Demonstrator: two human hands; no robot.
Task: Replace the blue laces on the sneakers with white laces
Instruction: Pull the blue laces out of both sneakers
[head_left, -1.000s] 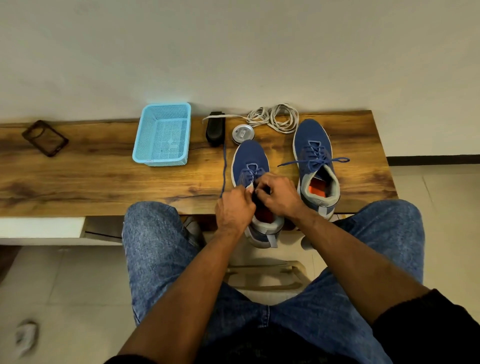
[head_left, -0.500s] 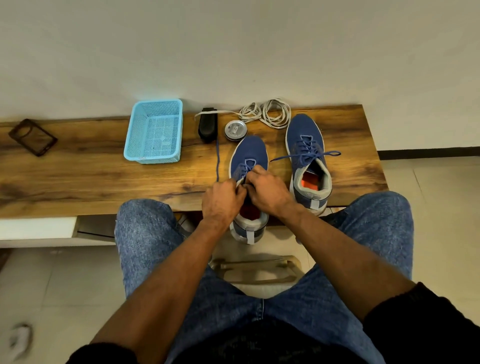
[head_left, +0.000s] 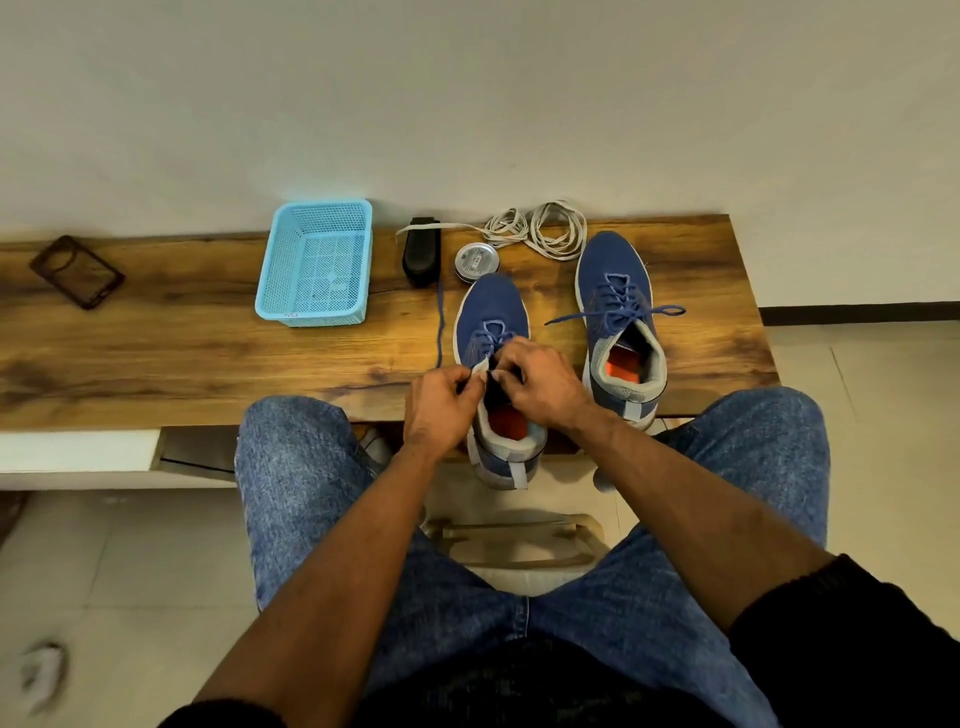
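Wooden bench (head_left: 208, 353) runs along a pale wall, with tiled floor below and the person's jeans-clad knees drawn up to its near edge. Toward the back of the bench stand a light blue mesh basket (head_left: 316, 265), a black brush (head_left: 422, 252) and a small round tin (head_left: 477, 261), the tin just beyond the toe of the left shoe (head_left: 491, 312). A dark phone case (head_left: 77, 272) lies far to the left, well apart from the rest. White laces (head_left: 540, 231) sit in a loose tangle against the wall, behind the right shoe (head_left: 615, 291), with one end trailing over the brush. Both shoes are blue with grey collars and orange insoles, toes pointing at the wall. The right one keeps its blue lace (head_left: 615, 312) threaded through the eyelets, ends untied and splayed to either side. The left shoe overhangs the bench edge at the heel, and both hands cover its upper eyelets, so only the lowest crossings show. One loose blue strand (head_left: 440, 322) runs from the hands back toward the brush. The left hand (head_left: 441, 405) has its fingers curled, pinching the shoe's edge or lace beside the tongue; the right hand (head_left: 540, 384) is curled too, fingertips pinching at the lacing, though exactly what they grip cannot be told.
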